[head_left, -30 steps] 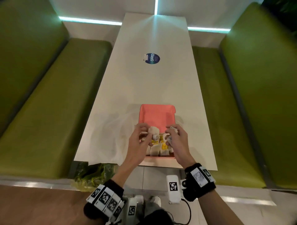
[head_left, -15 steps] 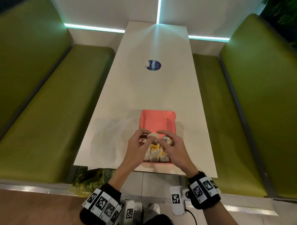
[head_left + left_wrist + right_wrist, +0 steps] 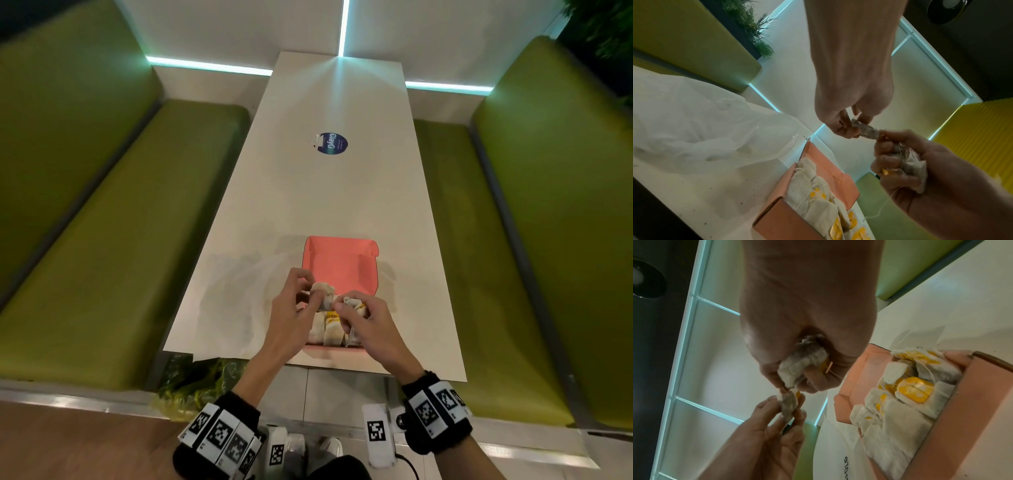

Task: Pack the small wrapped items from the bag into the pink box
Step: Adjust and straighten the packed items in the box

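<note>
Two wrapped items: one (image 3: 322, 291) pinched in left hand (image 3: 291, 315) fingertips, one (image 3: 356, 306) bunched in right hand (image 3: 373, 329) curled fingers, both above pink box (image 3: 339, 263).
Box contents: more wrapped items (image 3: 898, 412), yellow tags.
Bag (image 3: 701, 123): clear, left of box on table (image 3: 308, 192).
Hidden: box's near part, behind hands.

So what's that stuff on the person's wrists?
Both hands are bare, left hand and right hand. Each wrist wears a black band covered in white squares with black checker-like codes. A thin black cable hangs near the right one.
</note>
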